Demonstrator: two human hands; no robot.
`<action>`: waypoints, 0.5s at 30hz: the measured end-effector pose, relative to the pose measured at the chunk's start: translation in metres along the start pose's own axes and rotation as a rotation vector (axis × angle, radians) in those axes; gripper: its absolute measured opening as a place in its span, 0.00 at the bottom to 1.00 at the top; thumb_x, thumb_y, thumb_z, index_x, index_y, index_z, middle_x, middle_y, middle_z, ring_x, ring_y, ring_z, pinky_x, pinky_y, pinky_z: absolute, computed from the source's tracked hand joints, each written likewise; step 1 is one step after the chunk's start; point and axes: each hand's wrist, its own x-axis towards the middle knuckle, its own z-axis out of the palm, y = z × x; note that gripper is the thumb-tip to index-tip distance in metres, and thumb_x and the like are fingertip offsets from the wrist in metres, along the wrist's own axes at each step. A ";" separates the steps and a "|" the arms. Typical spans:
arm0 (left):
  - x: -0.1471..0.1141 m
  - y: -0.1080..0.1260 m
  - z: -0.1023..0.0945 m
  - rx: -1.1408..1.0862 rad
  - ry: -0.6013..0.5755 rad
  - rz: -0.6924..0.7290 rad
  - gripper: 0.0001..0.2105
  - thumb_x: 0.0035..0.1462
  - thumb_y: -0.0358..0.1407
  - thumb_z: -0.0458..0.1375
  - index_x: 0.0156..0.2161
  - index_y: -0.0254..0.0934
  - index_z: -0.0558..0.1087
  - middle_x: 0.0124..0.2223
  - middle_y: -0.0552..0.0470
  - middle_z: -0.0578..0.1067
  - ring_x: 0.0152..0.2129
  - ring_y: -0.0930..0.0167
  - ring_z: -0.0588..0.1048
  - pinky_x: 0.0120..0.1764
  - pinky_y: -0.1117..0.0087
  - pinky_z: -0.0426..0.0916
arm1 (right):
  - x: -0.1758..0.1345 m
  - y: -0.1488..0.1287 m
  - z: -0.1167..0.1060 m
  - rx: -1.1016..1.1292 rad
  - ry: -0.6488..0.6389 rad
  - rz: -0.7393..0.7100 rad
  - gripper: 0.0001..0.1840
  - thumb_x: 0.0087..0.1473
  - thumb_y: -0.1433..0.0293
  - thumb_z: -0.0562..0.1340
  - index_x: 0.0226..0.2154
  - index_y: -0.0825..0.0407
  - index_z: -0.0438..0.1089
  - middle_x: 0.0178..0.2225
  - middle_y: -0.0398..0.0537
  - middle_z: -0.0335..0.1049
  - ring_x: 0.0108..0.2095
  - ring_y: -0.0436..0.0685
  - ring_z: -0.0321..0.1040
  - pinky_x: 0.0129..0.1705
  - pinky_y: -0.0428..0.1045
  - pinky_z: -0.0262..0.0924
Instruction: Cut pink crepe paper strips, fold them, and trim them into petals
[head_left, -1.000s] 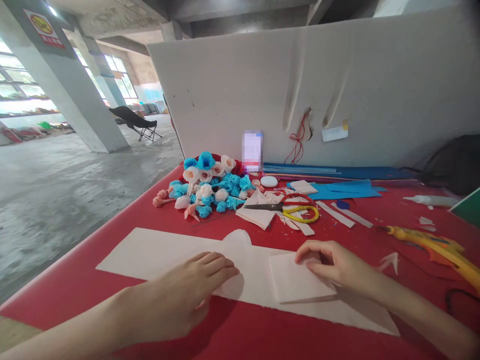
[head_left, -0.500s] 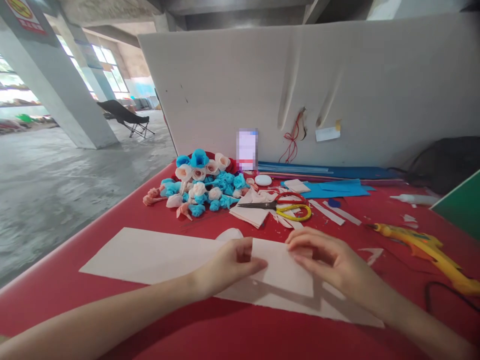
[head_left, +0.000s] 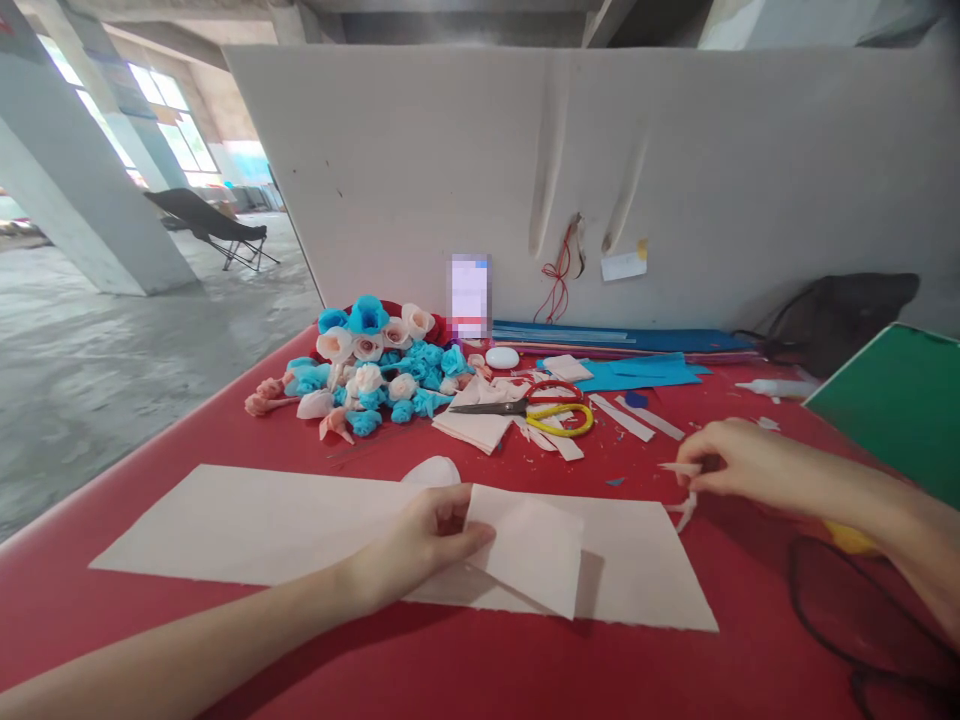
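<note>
My left hand (head_left: 435, 540) pinches the left edge of a pale pink paper square (head_left: 534, 545) between thumb and fingers. That square is tilted over a long pale paper strip (head_left: 262, 525) lying flat on the red table. A rounded pale piece (head_left: 431, 470) shows just behind my left hand. At the right, my right hand (head_left: 724, 460) is closed on a thin, bent paper scrap (head_left: 684, 510) beside the strip's right end. Behind the papers lie scissors (head_left: 525, 408) with one red and one yellow handle loop, resting on folded paper and offcuts.
Blue and pale paper flowers (head_left: 375, 375) are heaped at the back left. A phone (head_left: 469, 298) stands near a white oval case (head_left: 502, 358). Blue paper (head_left: 637, 372) lies at the back. My right forearm mostly covers a yellow glue gun (head_left: 851, 538); a green board (head_left: 892, 410) stands at the right.
My right hand has left the paper square, moved right and taken hold of the bent scrap. My left hand still holds the square. The view has turned slightly right.
</note>
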 end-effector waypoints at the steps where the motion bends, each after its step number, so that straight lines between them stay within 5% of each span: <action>1: 0.000 0.000 0.000 0.006 -0.003 0.002 0.10 0.54 0.38 0.53 0.26 0.34 0.62 0.22 0.60 0.59 0.19 0.79 0.57 0.22 0.76 0.50 | 0.003 -0.002 -0.002 -0.028 -0.007 0.015 0.07 0.36 0.71 0.64 0.12 0.49 0.68 0.18 0.42 0.70 0.22 0.54 0.66 0.25 0.48 0.56; 6: -0.001 0.000 0.000 0.061 0.031 0.014 0.13 0.53 0.38 0.54 0.22 0.35 0.58 0.20 0.61 0.55 0.18 0.79 0.53 0.22 0.75 0.49 | 0.017 -0.012 -0.020 -0.150 0.172 0.191 0.04 0.49 0.70 0.60 0.26 0.52 0.70 0.31 0.48 0.72 0.33 0.55 0.67 0.34 0.50 0.59; 12: -0.002 -0.002 0.000 -0.005 -0.016 -0.026 0.12 0.54 0.42 0.54 0.29 0.34 0.65 0.25 0.57 0.64 0.23 0.76 0.62 0.25 0.76 0.55 | 0.070 -0.022 -0.023 -0.017 0.042 0.252 0.11 0.56 0.65 0.58 0.35 0.56 0.68 0.33 0.44 0.69 0.30 0.49 0.67 0.33 0.49 0.65; 15: -0.002 -0.004 0.000 -0.107 -0.077 0.007 0.13 0.55 0.44 0.54 0.33 0.34 0.67 0.31 0.54 0.69 0.27 0.74 0.66 0.28 0.76 0.59 | 0.100 -0.031 -0.021 0.047 0.111 0.284 0.13 0.56 0.65 0.58 0.42 0.56 0.66 0.40 0.49 0.68 0.36 0.52 0.68 0.37 0.52 0.66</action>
